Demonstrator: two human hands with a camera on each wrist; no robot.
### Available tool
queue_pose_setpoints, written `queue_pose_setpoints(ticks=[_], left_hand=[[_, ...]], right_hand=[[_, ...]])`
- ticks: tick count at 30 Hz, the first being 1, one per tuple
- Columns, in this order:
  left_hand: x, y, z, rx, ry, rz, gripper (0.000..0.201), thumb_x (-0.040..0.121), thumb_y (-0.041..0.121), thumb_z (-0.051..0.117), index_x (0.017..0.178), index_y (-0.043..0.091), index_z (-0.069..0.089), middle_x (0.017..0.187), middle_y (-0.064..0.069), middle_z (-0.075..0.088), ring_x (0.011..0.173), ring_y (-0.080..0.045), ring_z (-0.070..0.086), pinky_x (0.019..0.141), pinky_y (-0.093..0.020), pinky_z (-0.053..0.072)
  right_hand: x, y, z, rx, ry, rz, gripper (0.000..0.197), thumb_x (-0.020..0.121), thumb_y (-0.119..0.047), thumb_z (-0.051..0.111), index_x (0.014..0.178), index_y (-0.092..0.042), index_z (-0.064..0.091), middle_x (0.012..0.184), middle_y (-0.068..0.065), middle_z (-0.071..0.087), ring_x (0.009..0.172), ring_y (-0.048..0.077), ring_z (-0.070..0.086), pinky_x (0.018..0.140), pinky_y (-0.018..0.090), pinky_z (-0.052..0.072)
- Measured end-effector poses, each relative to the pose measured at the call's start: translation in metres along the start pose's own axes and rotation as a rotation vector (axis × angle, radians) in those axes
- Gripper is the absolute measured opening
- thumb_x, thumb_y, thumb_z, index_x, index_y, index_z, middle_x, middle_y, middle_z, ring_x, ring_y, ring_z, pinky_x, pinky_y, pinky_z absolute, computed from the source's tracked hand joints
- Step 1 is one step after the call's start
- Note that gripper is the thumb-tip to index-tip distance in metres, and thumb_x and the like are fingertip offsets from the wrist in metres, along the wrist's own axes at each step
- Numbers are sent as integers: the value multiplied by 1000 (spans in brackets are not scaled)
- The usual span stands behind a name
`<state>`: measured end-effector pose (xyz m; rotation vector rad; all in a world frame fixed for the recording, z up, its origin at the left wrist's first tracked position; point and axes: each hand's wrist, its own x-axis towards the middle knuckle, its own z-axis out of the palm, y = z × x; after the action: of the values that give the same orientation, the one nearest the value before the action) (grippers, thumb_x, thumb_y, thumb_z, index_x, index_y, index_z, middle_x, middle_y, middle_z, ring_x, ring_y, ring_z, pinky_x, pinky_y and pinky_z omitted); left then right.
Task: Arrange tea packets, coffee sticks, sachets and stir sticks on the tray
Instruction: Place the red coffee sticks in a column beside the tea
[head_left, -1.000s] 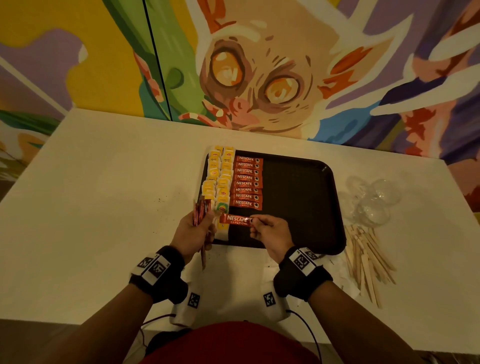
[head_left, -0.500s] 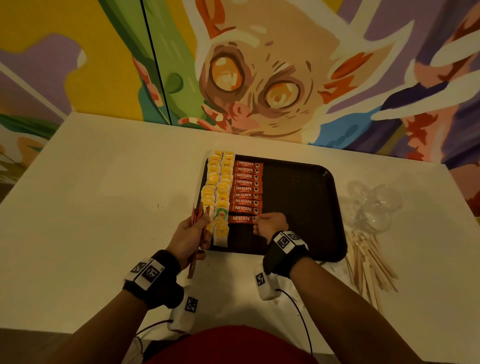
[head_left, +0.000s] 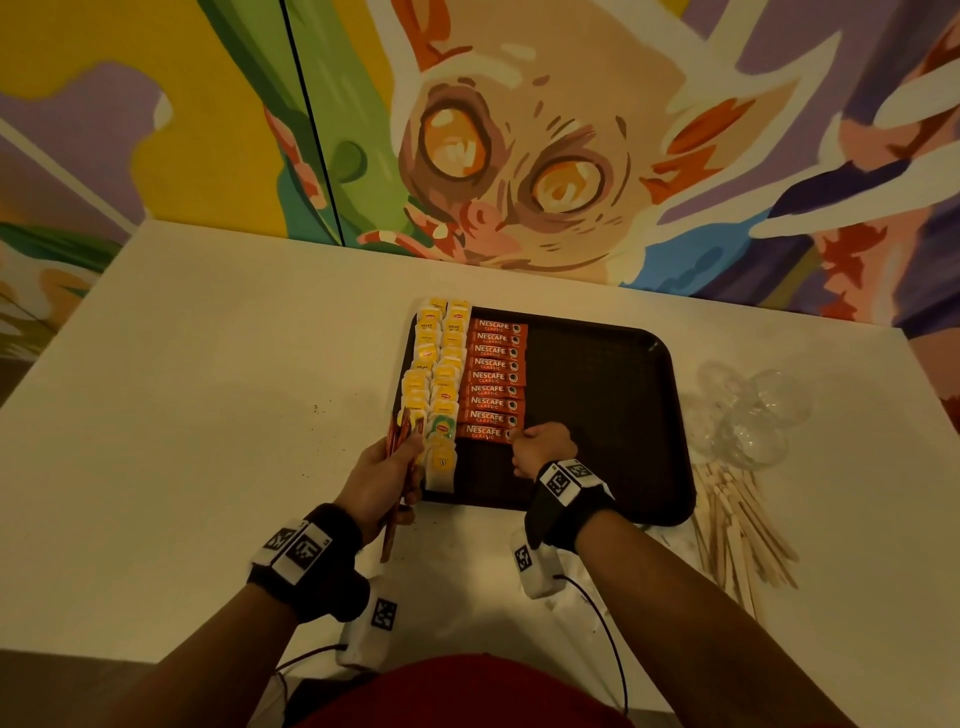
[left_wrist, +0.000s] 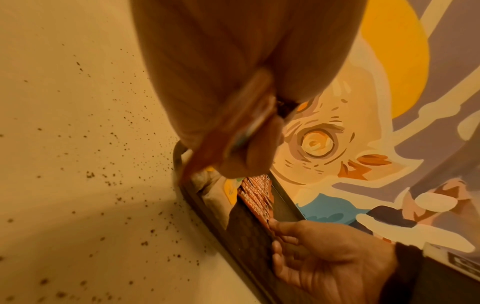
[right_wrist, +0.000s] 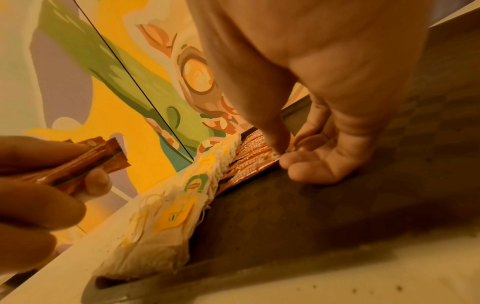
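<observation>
Bench (head_left: 208, 415) > tray (head_left: 597, 364): teas (head_left: 441, 374) in two cols on the left, coffee sticks (head_left: 493, 376) stacked beside them, prob to keep rows tight. R hand (head_left: 543, 449) pinches the nearest stick's (head_left: 483, 432) end, setting it down. L hand (head_left: 382, 480) clamps spare sticks (head_left: 400, 441) as supply. Stir sticks (head_left: 737, 525) wait off-tray. Wrist cams show the pinch + crumbs (left_wrist: 103, 176); head cam doesn't.

Both forearms are bare. Behind the left hand (head_left: 382, 480) sits a black wristband (head_left: 317, 561) carrying white blocks printed with black square markers; behind the right hand (head_left: 543, 449) a matching black band (head_left: 563, 512) bears the same tags. A white tagged camera unit (head_left: 366, 631) hangs under each wrist, trailing a thin black cable (head_left: 608, 634). A red garment (head_left: 457, 693) covers the torso.
</observation>
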<state>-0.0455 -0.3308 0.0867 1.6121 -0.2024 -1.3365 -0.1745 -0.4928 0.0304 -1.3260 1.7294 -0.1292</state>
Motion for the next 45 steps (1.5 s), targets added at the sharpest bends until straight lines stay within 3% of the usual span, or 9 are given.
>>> queue_pose_setpoints(ticks=[5,10,13,16,22,29,35,38,45], left_hand=[[-3,0,5,-5,2,-11,26,100,39,49,100,13,54,66,-3,45,51,-14,41,44,-24,35],[-11,-1,14,-41,3,-20,33,97,46,51,102,13,56,66,-1,46,52,-13,42,44,-23,34],[-15,-2,22,-76,5,-20,42,92,57,49,99,17,58,65,1,48,51,-11,41,46,-22,33],[-18,-4,32,-66,8,-6,53,88,68,43,94,17,58,64,1,49,51,-10,40,46,-21,32],[-26,-9,56,28,6,72,49,93,60,42,85,14,55,62,0,45,46,-9,36,44,-21,29],[-34,-4,57,83,-35,155,33,97,42,50,83,12,53,54,2,44,41,-11,33,41,-19,26],[-29,-2,41,258,-94,166,33,97,39,51,99,6,56,66,-10,61,46,-18,53,40,-22,37],[-27,-2,32,260,-60,160,29,98,38,51,108,11,57,65,-14,67,43,-19,53,39,-22,37],[-27,4,15,219,-2,199,26,90,32,65,103,10,62,59,-3,66,40,-15,53,36,-20,36]], right_hand=[[8,4,5,23,26,-20,24,91,-24,69,74,-13,55,95,17,72,84,28,72,76,43,61],[13,11,7,15,4,-32,29,88,-29,72,108,-10,62,103,15,71,90,28,71,78,44,61],[-4,10,-3,71,-5,-119,18,91,-31,67,99,-19,58,102,9,69,87,22,70,75,39,61],[-39,5,-19,221,-222,-212,17,94,-34,62,103,-20,59,92,3,67,71,11,65,61,24,56],[-91,3,-41,324,-579,-327,25,91,-37,66,102,-15,67,87,2,67,68,12,64,67,28,58],[-91,12,-45,426,-631,-298,20,96,-24,60,106,-9,70,87,9,68,70,15,64,66,26,54],[-90,12,-41,413,-532,-297,12,96,-18,60,101,-14,71,75,4,68,67,13,64,68,26,56],[-89,12,-36,475,-462,-261,11,96,-19,60,102,-16,69,84,6,69,70,12,64,70,28,57],[-91,7,-27,646,-418,-234,15,98,-14,55,105,-4,64,85,8,69,71,15,68,73,30,58]])
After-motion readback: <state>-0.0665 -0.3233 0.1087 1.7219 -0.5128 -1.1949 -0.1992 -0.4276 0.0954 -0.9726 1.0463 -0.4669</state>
